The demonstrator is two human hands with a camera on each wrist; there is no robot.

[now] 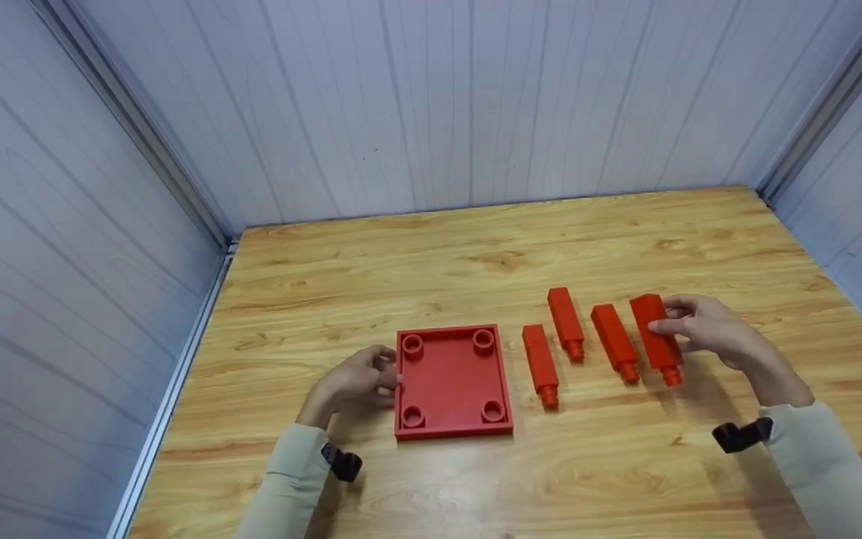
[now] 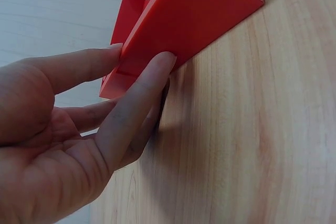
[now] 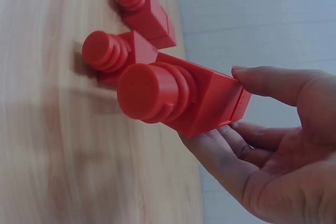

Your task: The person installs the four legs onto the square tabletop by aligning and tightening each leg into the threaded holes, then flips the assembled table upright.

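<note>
A red square tabletop, with a raised rim and a round socket in each corner, lies underside up on the wooden table. My left hand holds its left edge, the thumb at the rim and the fingers against the outer wall. My right hand grips a red square table leg between thumb and fingers. That leg is tilted above the table, its round threaded end toward me. Just left of it lies another red leg.
Two more red legs, one farther back and one nearer the tabletop, lie on the wooden table. Pale panels stand behind and at both sides.
</note>
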